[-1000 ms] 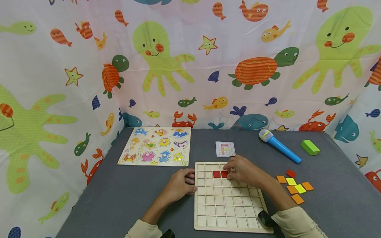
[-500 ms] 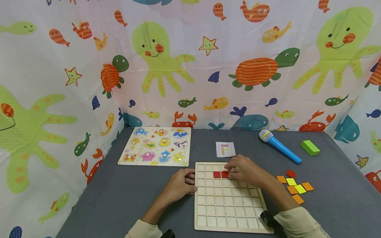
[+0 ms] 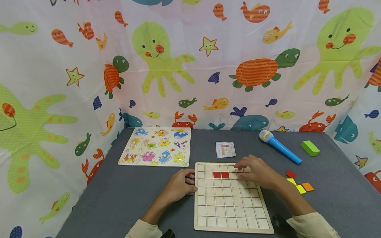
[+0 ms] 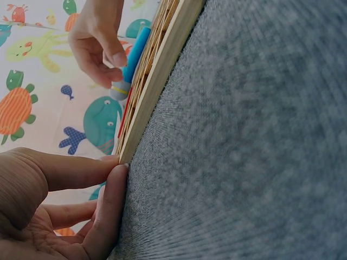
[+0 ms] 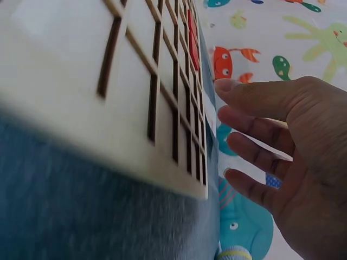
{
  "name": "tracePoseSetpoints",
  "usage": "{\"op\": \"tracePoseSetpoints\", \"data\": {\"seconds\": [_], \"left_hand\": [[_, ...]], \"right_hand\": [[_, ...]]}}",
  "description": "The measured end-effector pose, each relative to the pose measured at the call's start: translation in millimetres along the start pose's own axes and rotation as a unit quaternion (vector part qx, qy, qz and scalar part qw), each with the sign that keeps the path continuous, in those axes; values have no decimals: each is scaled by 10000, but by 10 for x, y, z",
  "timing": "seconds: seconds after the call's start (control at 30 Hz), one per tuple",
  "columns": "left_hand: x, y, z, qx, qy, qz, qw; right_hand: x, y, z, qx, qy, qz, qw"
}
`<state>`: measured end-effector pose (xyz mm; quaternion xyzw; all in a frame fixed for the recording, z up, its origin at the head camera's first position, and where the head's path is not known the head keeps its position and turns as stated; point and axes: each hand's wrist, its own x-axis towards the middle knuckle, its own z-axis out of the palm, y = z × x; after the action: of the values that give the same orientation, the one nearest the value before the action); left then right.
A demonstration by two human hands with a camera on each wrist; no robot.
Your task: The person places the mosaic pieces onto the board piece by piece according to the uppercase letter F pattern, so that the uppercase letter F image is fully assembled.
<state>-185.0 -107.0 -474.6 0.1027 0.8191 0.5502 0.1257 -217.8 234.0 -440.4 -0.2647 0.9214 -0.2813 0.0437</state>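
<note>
My right hand [image 3: 257, 172] hovers over the upper right part of the wooden board [image 3: 218, 200], its fingers loosely bent and thumb and fingertips apart. My left hand [image 3: 178, 186] pinches the board's left edge between thumb and finger.

The board lies flat on the dark table [image 3: 119, 198] in front of me. Two red tiles sit side by side in its second row from the top, the left one [image 3: 216, 175] in the third square and the right one [image 3: 225, 175] in the fourth.

My right hand and wrist cover some squares at the board's upper right. My forearm crosses the board's right edge and lies between it and the loose tiles: a red tile [image 3: 290, 174], an orange tile [image 3: 307, 187] and two yellow tiles [image 3: 301, 189], one of them partly hidden behind my arm.

Just past the board's top edge is a small paper card [image 3: 225, 149] with a coloured grid. Farther off to the left lies a sea-animal puzzle [image 3: 172, 140]. Beyond my right hand a blue toy microphone [image 3: 282, 148] lies slantwise, with a green block [image 3: 310, 147] to its right. A curtain [image 3: 193, 33] printed with sea creatures rises behind the table.
</note>
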Motion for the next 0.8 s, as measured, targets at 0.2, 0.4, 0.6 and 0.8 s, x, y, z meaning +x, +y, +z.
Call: {"op": "tracePoseSetpoints", "data": {"seconds": [0.2,0.4,0.6,0.8], "left_hand": [[10,-14,1,-33,23,-1,10000],[10,-18,1,-23,12,-16,10000],[-8,-10,-12,-173,-23,69,9998],[-26,-3,-16,-267,-24,97,9996]], "right_hand": [[-138,93,-66,-192,325,46,9993],[-267,195,-129,-506,623,116,9967],[-394,254,-222,-458,660,258,9964],[-501,322,-275,-503,775,395,9949]]}}
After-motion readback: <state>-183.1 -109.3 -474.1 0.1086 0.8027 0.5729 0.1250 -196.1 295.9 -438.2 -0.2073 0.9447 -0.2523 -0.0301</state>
